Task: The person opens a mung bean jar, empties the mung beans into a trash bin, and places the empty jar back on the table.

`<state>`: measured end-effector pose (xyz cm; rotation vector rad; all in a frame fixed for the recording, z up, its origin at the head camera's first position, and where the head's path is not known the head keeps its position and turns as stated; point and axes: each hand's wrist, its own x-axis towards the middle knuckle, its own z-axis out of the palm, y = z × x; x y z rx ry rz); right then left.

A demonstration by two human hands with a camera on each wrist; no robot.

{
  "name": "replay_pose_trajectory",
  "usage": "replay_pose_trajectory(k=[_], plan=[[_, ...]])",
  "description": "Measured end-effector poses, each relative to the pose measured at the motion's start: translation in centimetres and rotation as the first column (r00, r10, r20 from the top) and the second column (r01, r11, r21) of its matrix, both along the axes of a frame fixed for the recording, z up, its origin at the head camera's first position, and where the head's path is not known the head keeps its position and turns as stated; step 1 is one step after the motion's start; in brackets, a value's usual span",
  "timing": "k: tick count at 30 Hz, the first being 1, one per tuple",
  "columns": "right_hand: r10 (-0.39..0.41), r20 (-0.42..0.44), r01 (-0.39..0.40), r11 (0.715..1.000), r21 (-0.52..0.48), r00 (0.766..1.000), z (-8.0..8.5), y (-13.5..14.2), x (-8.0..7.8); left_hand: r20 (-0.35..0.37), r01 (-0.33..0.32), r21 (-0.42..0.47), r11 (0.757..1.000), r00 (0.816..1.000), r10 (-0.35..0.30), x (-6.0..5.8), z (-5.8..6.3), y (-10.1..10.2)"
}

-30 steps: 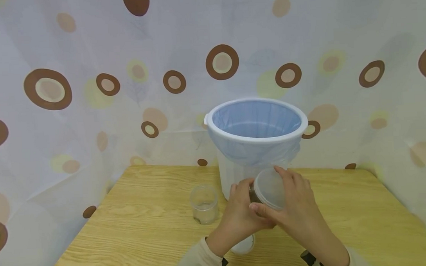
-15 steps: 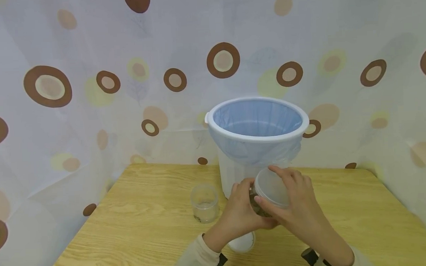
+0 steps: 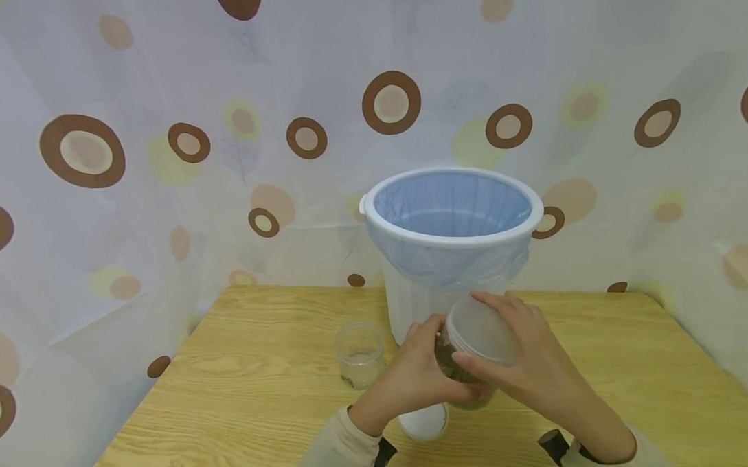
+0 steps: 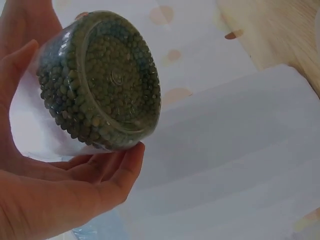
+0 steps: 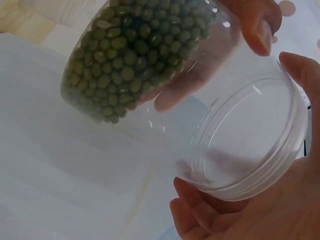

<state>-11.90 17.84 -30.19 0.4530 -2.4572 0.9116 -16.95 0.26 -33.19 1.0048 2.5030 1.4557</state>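
Observation:
My left hand (image 3: pixel 416 376) grips a clear plastic jar (image 4: pixel 110 80) partly filled with green mung beans (image 5: pixel 127 65). The jar leans over the table in front of the bin, its base turned toward the left wrist camera. Across its mouth sits a translucent round lid (image 3: pixel 485 329). The fingers and thumb of my right hand (image 3: pixel 530 365) hold this lid by its rim (image 5: pixel 250 192). In the right wrist view the beans lie toward the base, and the part near the lid is bare.
Behind the hands stands a white bin (image 3: pixel 407 294) lined with a blue bag (image 3: pixel 453 203). Left of it is another clear jar (image 3: pixel 360 357) with a few dark bits low down. A white lid (image 3: pixel 424 424) lies on the wooden table (image 3: pixel 249 382) below my wrists.
My right hand has shifted slightly right and its thumb has moved along the lid's rim. The jar and lid have moved a little right, with more of the jar's side showing.

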Motion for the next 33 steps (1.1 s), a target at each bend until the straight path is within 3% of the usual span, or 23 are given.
replay_pose_trajectory(k=[2,4,6,9,11,12,14,19,21,24,29,33], plan=[[-0.034,0.046,0.034,0.999,0.001,0.998,0.1,-0.1,0.1,-0.052,-0.04,0.01,0.999,0.998,0.04,0.2,-0.1,0.2],[-0.078,0.062,0.077,0.997,0.013,0.995,0.1,-0.3,0.2,-0.162,-0.098,0.007,0.995,0.982,0.098,0.5,-0.3,0.5],[-0.126,0.057,0.124,0.992,0.034,0.99,0.1,-0.6,0.3,-0.302,-0.172,-0.004,0.985,0.939,0.163,0.7,-0.5,0.8],[-0.178,0.035,0.176,0.983,0.058,0.983,0.1,-0.9,0.4,-0.475,-0.269,-0.017,0.963,0.85,0.229,0.8,-0.8,1.1],[-0.194,0.035,0.192,0.979,0.063,0.98,0.1,-1.1,0.4,-0.519,-0.291,-0.024,0.956,0.821,0.237,0.8,-0.9,1.1],[-0.196,0.039,0.193,0.979,0.059,0.98,0.1,-1.1,0.5,-0.526,-0.29,-0.029,0.957,0.818,0.232,0.8,-0.9,1.1],[-0.197,0.047,0.195,0.98,0.045,0.979,0.2,-1.2,0.5,-0.511,-0.268,-0.041,0.962,0.833,0.21,0.7,-0.8,1.0],[-0.188,0.04,0.189,0.982,-0.001,0.981,0.0,-1.4,0.7,-0.391,-0.182,-0.072,0.981,0.91,0.14,0.7,-0.5,0.6],[-0.178,0.025,0.179,0.984,-0.022,0.984,-0.1,-1.4,0.8,-0.348,-0.153,-0.073,0.986,0.93,0.119,0.6,-0.2,0.4],[-0.156,-0.007,0.155,0.987,-0.051,0.988,-0.2,-1.4,0.8,-0.31,-0.118,-0.066,0.991,0.946,0.092,0.6,0.1,0.2],[-0.116,-0.034,0.112,0.99,-0.085,0.993,-0.3,-1.4,0.9,-0.28,-0.076,-0.057,0.995,0.958,0.057,0.5,0.2,-0.1],[-0.081,-0.043,0.077,0.992,-0.099,0.996,-0.4,-1.2,0.9,-0.211,-0.04,-0.045,0.998,0.977,0.029,0.4,0.3,-0.3]])
